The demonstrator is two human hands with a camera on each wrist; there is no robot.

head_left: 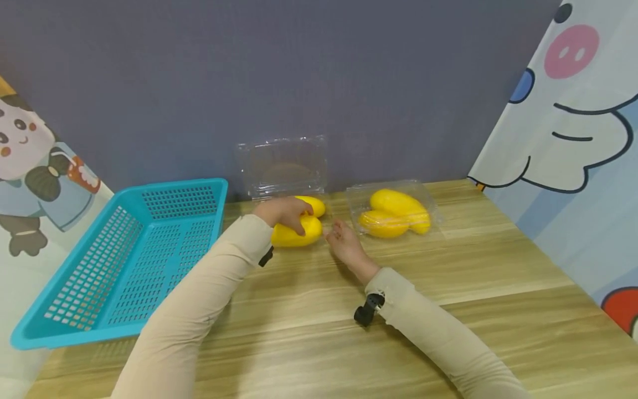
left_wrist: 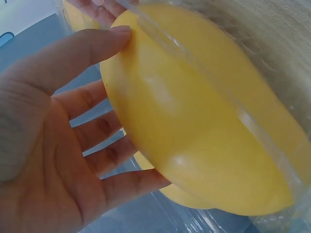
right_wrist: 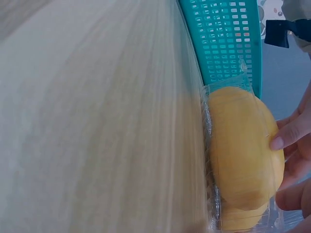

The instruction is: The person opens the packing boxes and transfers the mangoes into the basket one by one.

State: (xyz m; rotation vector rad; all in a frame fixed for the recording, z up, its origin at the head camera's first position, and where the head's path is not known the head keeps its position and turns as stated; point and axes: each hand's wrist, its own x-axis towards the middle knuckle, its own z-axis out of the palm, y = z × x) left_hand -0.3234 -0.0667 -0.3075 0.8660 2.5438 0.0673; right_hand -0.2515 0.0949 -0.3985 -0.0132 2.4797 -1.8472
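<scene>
My left hand [head_left: 286, 213] grips a yellow mango [head_left: 297, 233], its thumb on one side and fingers spread along the other. The mango sits low within an open clear plastic clamshell box [left_wrist: 233, 104], whose rim crosses in front of it in the left wrist view. Behind it in the box lies a second mango [head_left: 314, 206]. The box's lid [head_left: 284, 163] stands raised against the back wall. At the box's right edge, my right hand [head_left: 347, 246] has curled fingers pinching the plastic side; its fingertips [right_wrist: 286, 199] show at the lower right of the right wrist view.
Another clear box [head_left: 356, 202] with mangoes [head_left: 396, 213] inside stands to the right. A turquoise perforated basket [head_left: 219, 221] is at the left. All of this is on a wood-grain table [head_left: 309, 332], with a grey wall [head_left: 349, 83] behind and cartoon-printed panels on both sides.
</scene>
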